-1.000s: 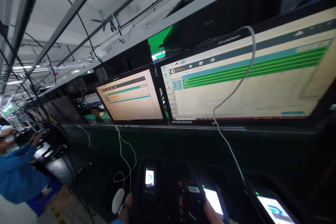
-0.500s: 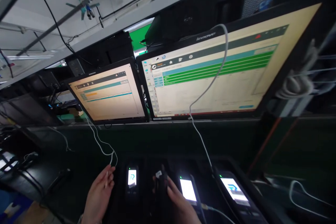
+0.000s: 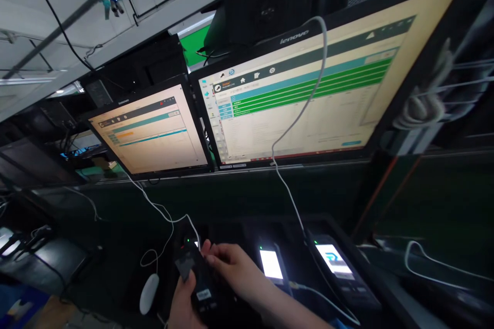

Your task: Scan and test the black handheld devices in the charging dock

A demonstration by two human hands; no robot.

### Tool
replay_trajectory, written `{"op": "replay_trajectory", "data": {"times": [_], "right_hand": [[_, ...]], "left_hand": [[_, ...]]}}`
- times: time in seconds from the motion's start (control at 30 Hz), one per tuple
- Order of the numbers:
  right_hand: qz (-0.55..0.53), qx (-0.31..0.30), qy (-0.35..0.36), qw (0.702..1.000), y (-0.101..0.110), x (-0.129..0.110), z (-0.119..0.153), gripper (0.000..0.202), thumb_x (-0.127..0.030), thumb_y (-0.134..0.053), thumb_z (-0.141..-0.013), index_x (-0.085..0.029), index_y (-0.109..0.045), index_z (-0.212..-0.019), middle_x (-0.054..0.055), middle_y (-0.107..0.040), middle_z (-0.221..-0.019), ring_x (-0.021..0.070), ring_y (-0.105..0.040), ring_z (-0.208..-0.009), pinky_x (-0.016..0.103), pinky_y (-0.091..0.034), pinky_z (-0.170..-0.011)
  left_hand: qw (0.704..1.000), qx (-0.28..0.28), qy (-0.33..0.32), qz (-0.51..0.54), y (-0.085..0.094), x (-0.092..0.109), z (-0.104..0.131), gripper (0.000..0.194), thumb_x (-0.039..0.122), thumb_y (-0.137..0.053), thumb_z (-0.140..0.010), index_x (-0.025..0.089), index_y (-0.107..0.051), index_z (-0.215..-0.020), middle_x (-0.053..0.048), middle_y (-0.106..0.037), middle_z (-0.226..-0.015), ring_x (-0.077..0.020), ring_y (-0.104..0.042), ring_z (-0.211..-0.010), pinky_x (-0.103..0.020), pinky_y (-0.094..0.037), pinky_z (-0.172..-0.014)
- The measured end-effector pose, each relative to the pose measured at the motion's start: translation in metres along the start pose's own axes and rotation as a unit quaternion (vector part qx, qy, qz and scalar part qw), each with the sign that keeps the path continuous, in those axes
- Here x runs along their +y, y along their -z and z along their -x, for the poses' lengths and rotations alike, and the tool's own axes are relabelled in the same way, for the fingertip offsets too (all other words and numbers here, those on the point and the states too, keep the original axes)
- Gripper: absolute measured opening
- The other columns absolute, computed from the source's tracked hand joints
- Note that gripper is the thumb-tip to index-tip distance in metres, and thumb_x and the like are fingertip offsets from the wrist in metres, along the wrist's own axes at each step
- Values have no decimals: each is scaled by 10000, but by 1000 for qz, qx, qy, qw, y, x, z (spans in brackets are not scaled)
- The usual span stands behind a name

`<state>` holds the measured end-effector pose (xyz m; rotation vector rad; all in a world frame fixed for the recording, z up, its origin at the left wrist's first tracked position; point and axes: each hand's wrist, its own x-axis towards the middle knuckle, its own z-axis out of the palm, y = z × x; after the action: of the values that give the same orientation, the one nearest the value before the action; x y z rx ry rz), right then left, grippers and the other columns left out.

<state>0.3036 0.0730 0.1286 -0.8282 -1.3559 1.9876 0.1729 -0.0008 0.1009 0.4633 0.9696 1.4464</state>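
Both hands (image 3: 227, 272) grip phone (image 3: 200, 280) beside mouse (image 3: 148, 293).

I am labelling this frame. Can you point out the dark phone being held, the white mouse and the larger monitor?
dark phone (image 3: 203, 285), head view, middle of its dark back.
white mouse (image 3: 148, 293), head view, centre of its top shell.
larger monitor (image 3: 301, 108), head view, middle of its lit screen.

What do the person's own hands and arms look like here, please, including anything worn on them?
Both hands are bare, with no gloves, rings or watch visible. The left hand shows only as far as the wrist at the bottom edge. The right hand leads into a bare forearm, and a sliver of blue sleeve shows near the elbow at the frame's edge. Nails look short and plain.
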Motion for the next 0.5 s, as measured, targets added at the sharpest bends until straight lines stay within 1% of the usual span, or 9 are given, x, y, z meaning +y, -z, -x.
{"op": "replay_trajectory", "data": {"times": [0.03, 0.07, 0.13, 0.17, 0.27, 0.33, 0.43, 0.5], "right_hand": [[1, -20, -27, 999, 2, 0, -2, 418, -579, -689, -691, -169, -612, -724, -55, -500, -521, 85, -446, -460, 223, -329, -449], [-3, -38, -45, 998, 3, 0, -3, 423, -573, -707, -666, -166, -593, -679, -71, -462, -477, 66, -393, -417, 212, -277, -415], [-19, -64, -64, 996, 4, 0, -6, 379, -512, -715, -652, -171, -555, -607, -88, -423, -423, 46, -333, -364, 202, -218, -373], [-19, -68, -67, 995, 5, -1, -6, 340, -458, -710, -652, -177, -535, -573, -90, -414, -403, 42, -322, -346, 197, -205, -357], [27, -71, -71, 995, 9, -4, -7, 206, -275, -651, -653, -178, -528, -519, -83, -423, -364, 46, -346, -320, 177, -224, -330], [52, -70, -82, 993, 11, -6, -7, 154, -201, -606, -649, -169, -553, -508, -71, -443, -351, 55, -380, -318, 167, -246, -323], [40, -85, -102, 990, 14, -4, -9, 128, -159, -588, -627, -152, -585, -500, -42, -498, -370, 66, -448, -341, 156, -292, -330], [6, -86, -111, 990, 15, 1, -11, 131, -171, -610, -615, -148, -580, -490, -39, -501, -375, 61, -449, -342, 154, -302, -333]], "left_hand": [[999, -38, -2, -5, 1, 1, 1, 574, 536, -714, -672, 265, -669, -1176, -121, -688, -1191, -339, -586, -1166, -451, -494, -939], [998, -61, -3, -16, 2, 1, 1, 599, 539, -720, -660, 263, -662, -1189, -124, -684, -1201, -342, -590, -1154, -451, -500, -923], [996, -84, 7, -39, 1, 3, 3, 661, 537, -746, -628, 253, -646, -1216, -129, -687, -1192, -349, -603, -1121, -453, -510, -895], [995, -88, 14, -49, 0, 4, 5, 679, 525, -758, -620, 247, -638, -1228, -132, -693, -1176, -349, -612, -1099, -452, -513, -884], [994, -79, 39, -67, -8, 10, 11, 716, 446, -804, -602, 232, -614, -1259, -134, -726, -1076, -331, -648, -1015, -443, -509, -874], [993, -70, 53, -78, -15, 16, 17, 739, 392, -822, -606, 216, -590, -1285, -127, -743, -993, -308, -667, -967, -434, -499, -886], [989, -83, 65, -101, -21, 21, 21, 767, 378, -830, -614, 182, -565, -1307, -117, -748, -915, -286, -673, -944, -421, -489, -900], [987, -92, 65, -113, -20, 20, 22, 776, 369, -844, -599, 179, -570, -1299, -109, -746, -924, -278, -673, -944, -418, -493, -901]]}}
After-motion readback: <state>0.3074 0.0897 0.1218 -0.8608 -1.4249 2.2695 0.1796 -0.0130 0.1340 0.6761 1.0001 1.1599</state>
